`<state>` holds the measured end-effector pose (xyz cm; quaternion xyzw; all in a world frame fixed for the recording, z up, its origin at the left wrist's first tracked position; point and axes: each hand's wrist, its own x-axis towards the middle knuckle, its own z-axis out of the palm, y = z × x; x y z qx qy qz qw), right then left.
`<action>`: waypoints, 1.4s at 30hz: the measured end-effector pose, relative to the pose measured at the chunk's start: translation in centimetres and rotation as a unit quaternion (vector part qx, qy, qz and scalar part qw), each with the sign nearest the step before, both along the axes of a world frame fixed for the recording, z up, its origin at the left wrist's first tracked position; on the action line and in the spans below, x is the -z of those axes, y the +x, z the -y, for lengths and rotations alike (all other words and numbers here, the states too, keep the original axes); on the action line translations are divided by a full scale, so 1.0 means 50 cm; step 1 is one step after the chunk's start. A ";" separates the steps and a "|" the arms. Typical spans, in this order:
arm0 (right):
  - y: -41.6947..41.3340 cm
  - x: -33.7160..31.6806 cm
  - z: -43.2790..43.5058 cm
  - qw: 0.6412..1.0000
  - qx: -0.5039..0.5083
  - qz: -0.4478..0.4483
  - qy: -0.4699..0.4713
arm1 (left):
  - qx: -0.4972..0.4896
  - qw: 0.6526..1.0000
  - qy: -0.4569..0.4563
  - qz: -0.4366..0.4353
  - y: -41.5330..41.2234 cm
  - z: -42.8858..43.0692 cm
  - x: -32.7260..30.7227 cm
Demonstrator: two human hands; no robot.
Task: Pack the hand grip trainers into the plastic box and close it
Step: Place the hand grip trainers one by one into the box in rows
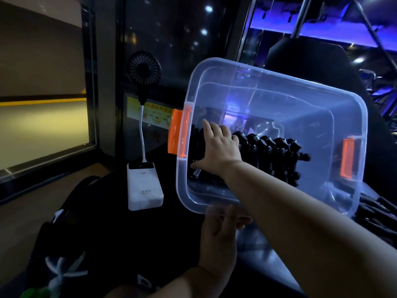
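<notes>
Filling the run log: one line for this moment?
plastic box: tilted, no lid | grip trainers: inside | right hand: on trainers | left hand: at near rim, blurred

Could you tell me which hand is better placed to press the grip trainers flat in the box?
Right. The right hand lies inside the plastic box, on the grip trainers. The left hand is blurred, outside at its near rim, seemingly steadying it.
</notes>
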<state>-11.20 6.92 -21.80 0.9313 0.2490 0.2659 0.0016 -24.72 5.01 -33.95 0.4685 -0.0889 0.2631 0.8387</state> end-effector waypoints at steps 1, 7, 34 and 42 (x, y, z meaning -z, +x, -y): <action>0.001 0.000 0.001 1.000 -0.002 0.003 -0.002 | -0.006 1.000 0.007 0.000 -0.002 0.000 -0.004; 0.008 -0.016 0.029 0.998 -0.043 -0.035 0.016 | -0.032 0.999 0.033 0.005 -0.001 -0.003 -0.016; -0.135 0.119 0.542 0.873 0.099 -0.080 0.471 | -0.077 0.991 0.075 -0.078 0.005 0.010 -0.015; -0.148 0.119 0.523 0.856 0.112 -0.057 0.502 | -0.061 0.982 0.153 -0.089 0.001 0.015 -0.028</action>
